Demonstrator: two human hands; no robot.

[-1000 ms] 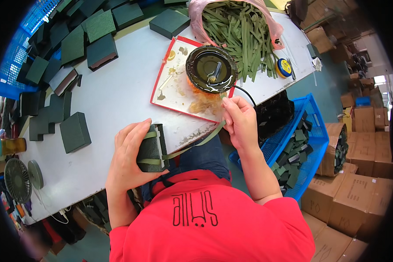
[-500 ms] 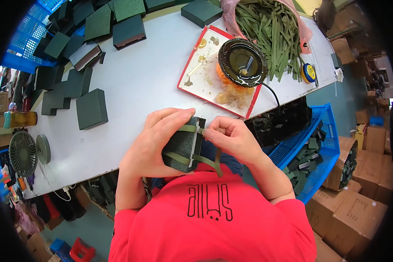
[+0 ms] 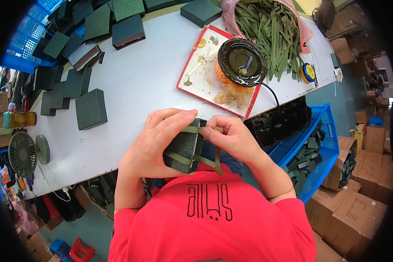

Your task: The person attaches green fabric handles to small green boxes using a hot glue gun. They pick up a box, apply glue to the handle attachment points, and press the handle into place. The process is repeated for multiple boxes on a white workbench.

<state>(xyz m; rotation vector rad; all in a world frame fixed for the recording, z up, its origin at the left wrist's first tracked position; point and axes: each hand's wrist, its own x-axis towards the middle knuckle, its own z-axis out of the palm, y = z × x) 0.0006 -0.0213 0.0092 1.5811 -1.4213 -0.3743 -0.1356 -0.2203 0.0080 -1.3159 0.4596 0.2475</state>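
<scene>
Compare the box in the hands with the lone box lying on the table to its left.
The held box is gripped by the left hand and tilted above the table edge; the lone box lies flat on the table, untouched. The held box has an olive ribbon across it, pinched by the right hand; the lone box is bare. Both are dark green and squarish.

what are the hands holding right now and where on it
The left hand grips the dark green box around its side, thumb on the top edge. The right hand pinches the olive ribbon at the box's top edge.
</scene>
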